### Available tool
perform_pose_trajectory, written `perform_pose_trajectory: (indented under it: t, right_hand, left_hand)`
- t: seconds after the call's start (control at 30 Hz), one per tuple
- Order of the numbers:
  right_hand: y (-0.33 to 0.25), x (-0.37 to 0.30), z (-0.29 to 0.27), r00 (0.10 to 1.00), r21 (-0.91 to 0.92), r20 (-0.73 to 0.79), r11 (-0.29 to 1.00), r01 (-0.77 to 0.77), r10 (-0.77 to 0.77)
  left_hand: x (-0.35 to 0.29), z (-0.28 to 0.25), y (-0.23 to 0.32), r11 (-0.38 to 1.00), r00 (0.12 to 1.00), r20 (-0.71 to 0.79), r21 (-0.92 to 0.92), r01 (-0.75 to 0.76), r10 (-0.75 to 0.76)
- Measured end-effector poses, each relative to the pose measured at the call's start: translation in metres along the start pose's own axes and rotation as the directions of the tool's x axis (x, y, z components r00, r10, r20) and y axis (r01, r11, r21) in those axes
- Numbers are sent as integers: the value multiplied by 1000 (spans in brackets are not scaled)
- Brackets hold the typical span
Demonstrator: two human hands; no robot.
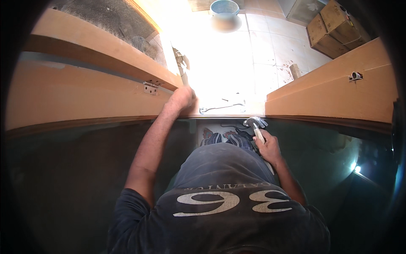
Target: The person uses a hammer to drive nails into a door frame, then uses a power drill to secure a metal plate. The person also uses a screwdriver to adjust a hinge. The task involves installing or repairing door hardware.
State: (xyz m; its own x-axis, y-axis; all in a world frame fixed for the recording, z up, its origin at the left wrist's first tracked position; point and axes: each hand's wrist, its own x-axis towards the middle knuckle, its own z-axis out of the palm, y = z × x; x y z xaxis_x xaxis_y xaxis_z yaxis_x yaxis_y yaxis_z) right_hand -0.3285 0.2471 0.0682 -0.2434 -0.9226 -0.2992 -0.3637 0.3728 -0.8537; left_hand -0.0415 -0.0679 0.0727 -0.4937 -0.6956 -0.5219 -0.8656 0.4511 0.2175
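Note:
My right hand [269, 148] is wrapped round the pale handle of a claw hammer [255, 123], held low in front of my body with its metal head pointing away from me. My left hand [182, 98] is closed at the inner edge of the wooden door frame [93, 91] on the left. What its fingers hold, if anything, is hidden in the glare. A metal hinge [151, 88] sits on that frame, to the left of this hand. On the sill between the two sides lies a long metal door handle [222, 107], with a small dark piece, perhaps a screw, beside it.
The right frame side [330, 91] carries a metal lock fitting [356, 76]. Beyond the opening, on a brightly lit tiled floor [270, 40], stand a blue bucket [224, 8], brown boxes [336, 27] and a small wood block [294, 71]. My feet are just behind the sill.

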Motion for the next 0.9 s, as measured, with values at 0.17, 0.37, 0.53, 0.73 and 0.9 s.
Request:
perform_pose_trajectory:
  t: [0.17, 0.37, 0.53, 0.73, 0.9]
  right_hand:
    - [-12, 8, 4, 998, -6, 13, 998, 59, -59]
    - [-9, 11, 3, 998, -12, 32, 999, 49, -48]
    - [-4, 12, 6, 999, -23, 33, 999, 44, -43]
    - [-4, 10, 5, 999, -36, 46, 999, 15, -13]
    - [0, 11, 7, 999, -43, 48, 999, 7, -5]
  left_hand:
    - [-2, 34, -22, 988, 998, -47, 147, 37, -30]
    - [-21, 27, -4, 988, 999, -30, 150, 45, -41]
    - [-18, 36, -12, 980, 999, -23, 196, 30, -26]
    - [-18, 44, -13, 968, 998, -20, 246, -52, 59]
    - [-22, 51, -16, 968, 995, -61, 241, -64, 81]
